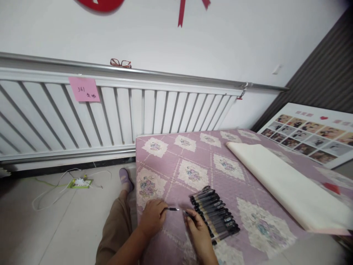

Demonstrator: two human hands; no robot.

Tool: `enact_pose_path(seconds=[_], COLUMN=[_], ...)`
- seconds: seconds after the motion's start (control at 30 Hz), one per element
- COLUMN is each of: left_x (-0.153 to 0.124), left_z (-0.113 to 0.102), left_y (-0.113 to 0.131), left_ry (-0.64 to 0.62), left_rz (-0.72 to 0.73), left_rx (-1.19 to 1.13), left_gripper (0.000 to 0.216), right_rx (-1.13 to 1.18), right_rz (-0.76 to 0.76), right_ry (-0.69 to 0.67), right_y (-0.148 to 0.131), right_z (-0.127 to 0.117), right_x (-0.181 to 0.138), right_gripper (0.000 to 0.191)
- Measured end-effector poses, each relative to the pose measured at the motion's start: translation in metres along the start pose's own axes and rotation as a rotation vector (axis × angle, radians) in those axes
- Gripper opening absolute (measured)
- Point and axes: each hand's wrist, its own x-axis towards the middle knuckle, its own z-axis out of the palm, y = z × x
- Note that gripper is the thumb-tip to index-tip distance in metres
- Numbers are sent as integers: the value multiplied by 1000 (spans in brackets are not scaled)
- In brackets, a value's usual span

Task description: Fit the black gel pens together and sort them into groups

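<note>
A black pen pokes out of my left hand, its pale tip pointing right. The fingers of that hand are closed around its barrel. Just across a small gap, my right hand pinches a short black piece that looks like a pen cap. Right beside this hand lies a row of several black gel pens, packed side by side on the purple flowered cover. Some of the nearer pens are partly hidden behind the right hand.
A folded cream sheet lies to the right, with a photo board behind it. A white radiator runs along the wall, with glasses on its pipe. A power strip with cords rests on the floor at left.
</note>
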Motion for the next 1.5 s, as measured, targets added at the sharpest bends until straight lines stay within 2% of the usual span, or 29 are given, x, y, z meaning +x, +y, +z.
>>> enact_pose_path(seconds=[0.3, 0.6, 1.03, 1.27, 1.4, 1.5], left_x=[1, 1, 2, 2, 4, 4], left_z=[-3, -3, -7, -7, -7, -7], left_y=[4, 3, 5, 5, 4, 4], left_ry=[-46, -33, -99, -168, -213, -201], left_rz=[13, 13, 71, 119, 127, 99], left_rx=[2, -27, 70, 70, 62, 33], left_gripper=[22, 21, 19, 17, 19, 21], right_rx=[-88, -95, -231, -245, -211, -159], right_rz=[-61, -42, -209, -212, -147, -87], right_ry=[-33, 25, -88, -195, -170, -145], right_y=[-4, -2, -15, -17, -14, -13], right_z=[2, 3, 6, 12, 16, 17], right_x=[0, 1, 0, -3, -2, 1], right_gripper=[29, 28, 20, 21, 24, 27])
